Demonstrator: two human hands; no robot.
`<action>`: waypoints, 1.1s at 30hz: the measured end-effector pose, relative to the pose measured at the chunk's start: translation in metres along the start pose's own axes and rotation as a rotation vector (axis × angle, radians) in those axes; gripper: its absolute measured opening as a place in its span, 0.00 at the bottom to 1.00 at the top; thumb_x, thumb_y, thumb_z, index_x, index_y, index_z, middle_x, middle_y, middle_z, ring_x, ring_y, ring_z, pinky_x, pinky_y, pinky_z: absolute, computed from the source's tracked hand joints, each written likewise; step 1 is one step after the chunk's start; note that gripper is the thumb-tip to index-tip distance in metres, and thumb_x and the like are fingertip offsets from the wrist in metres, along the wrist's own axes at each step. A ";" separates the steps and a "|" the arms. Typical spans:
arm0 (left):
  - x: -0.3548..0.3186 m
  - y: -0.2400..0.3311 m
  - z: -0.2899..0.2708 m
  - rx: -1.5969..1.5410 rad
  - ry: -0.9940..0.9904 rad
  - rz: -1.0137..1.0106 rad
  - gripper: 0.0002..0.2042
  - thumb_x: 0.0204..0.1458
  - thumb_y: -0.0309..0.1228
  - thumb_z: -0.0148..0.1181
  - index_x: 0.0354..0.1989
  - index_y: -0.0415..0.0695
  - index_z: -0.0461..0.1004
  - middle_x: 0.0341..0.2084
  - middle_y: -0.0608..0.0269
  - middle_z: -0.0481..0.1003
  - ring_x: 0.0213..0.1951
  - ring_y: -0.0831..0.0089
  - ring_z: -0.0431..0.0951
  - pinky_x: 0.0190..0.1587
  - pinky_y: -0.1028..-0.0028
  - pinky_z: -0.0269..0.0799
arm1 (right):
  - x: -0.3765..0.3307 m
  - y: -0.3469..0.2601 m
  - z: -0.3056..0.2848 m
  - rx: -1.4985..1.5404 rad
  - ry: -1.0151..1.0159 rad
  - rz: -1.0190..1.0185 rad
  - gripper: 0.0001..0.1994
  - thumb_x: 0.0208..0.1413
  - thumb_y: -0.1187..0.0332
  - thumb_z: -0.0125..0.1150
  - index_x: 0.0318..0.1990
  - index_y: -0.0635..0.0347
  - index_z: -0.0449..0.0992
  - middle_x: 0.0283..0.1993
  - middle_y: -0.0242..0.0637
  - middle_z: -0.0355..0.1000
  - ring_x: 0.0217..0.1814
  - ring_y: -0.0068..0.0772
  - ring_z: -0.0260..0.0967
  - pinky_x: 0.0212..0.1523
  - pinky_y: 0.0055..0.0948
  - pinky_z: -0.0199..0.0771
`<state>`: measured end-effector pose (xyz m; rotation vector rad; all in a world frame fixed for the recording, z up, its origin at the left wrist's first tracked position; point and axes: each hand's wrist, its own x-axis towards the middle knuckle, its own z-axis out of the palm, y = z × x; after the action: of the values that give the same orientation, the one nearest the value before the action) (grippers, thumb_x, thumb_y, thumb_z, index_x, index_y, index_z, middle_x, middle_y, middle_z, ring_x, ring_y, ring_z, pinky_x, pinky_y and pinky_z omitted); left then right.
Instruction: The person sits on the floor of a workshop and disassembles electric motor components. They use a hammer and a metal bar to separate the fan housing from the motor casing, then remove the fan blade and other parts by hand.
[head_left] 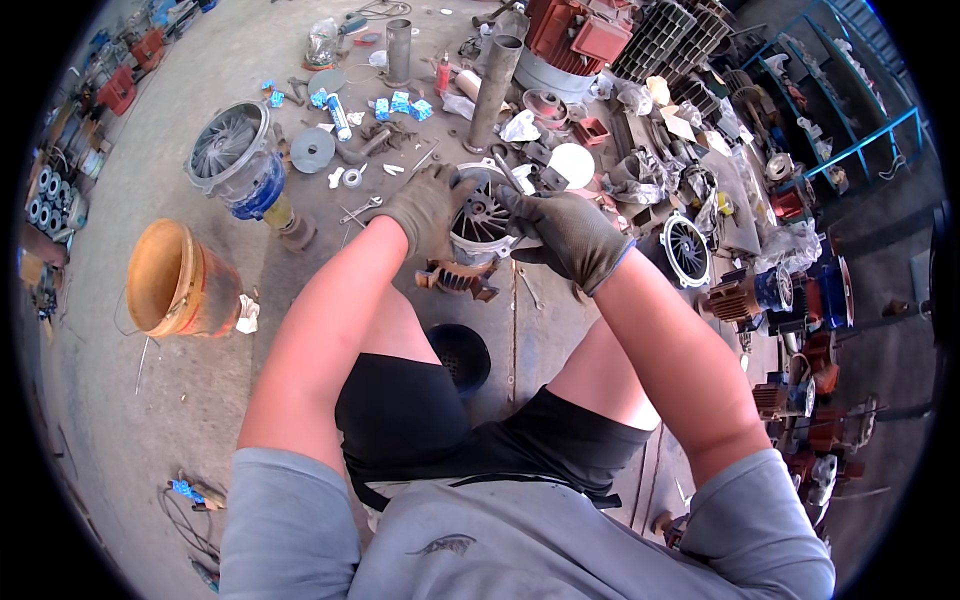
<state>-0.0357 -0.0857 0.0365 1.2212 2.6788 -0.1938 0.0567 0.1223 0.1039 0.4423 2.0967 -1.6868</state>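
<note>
Both hands wear dark grey work gloves. My left hand grips the left rim of a round silver motor end cover with spoke-like ribs, held in front of my knees. My right hand holds the cover's right side, and a thin metal tool sticks up from between its fingers. Just below the cover, a rust-brown finned motor part lies on the concrete floor. A black round fan cover sits between my thighs.
An orange bucket lies tipped at left. A finned motor housing with a blue end stands beyond it. Two grey metal pipes stand upright ahead. Motors and scrap parts crowd the right, beside blue shelving.
</note>
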 end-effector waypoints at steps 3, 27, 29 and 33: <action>0.005 0.004 0.005 0.063 0.031 0.008 0.68 0.38 0.70 0.73 0.81 0.33 0.53 0.72 0.31 0.64 0.78 0.44 0.60 0.80 0.56 0.55 | 0.022 0.010 -0.019 -0.291 -0.021 -0.099 0.19 0.72 0.52 0.63 0.53 0.60 0.84 0.45 0.46 0.82 0.48 0.43 0.83 0.48 0.39 0.88; -0.029 0.002 -0.027 -0.057 0.026 -0.157 0.65 0.40 0.70 0.77 0.83 0.43 0.54 0.82 0.37 0.51 0.76 0.40 0.66 0.76 0.51 0.65 | -0.062 -0.045 -0.040 -1.621 -0.381 -0.766 0.12 0.57 0.68 0.63 0.47 0.53 0.88 0.39 0.44 0.84 0.49 0.49 0.82 0.56 0.46 0.79; -0.014 -0.021 0.010 0.137 -0.078 -0.054 0.65 0.42 0.66 0.78 0.85 0.44 0.50 0.84 0.36 0.42 0.80 0.38 0.56 0.80 0.45 0.57 | -0.055 -0.045 -0.020 -1.695 -0.384 -0.783 0.11 0.57 0.69 0.64 0.46 0.53 0.88 0.39 0.43 0.84 0.49 0.47 0.82 0.56 0.46 0.79; -0.013 -0.014 0.029 -0.091 0.007 -0.130 0.63 0.46 0.60 0.76 0.85 0.43 0.47 0.81 0.25 0.44 0.78 0.39 0.62 0.79 0.51 0.61 | -0.039 -0.035 -0.019 -1.698 -0.377 -0.840 0.11 0.55 0.69 0.66 0.45 0.53 0.87 0.37 0.40 0.83 0.47 0.46 0.81 0.53 0.47 0.79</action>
<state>-0.0341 -0.1103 0.0120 1.0242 2.7416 -0.0845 0.0706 0.1339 0.1565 -1.2305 2.5750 0.2920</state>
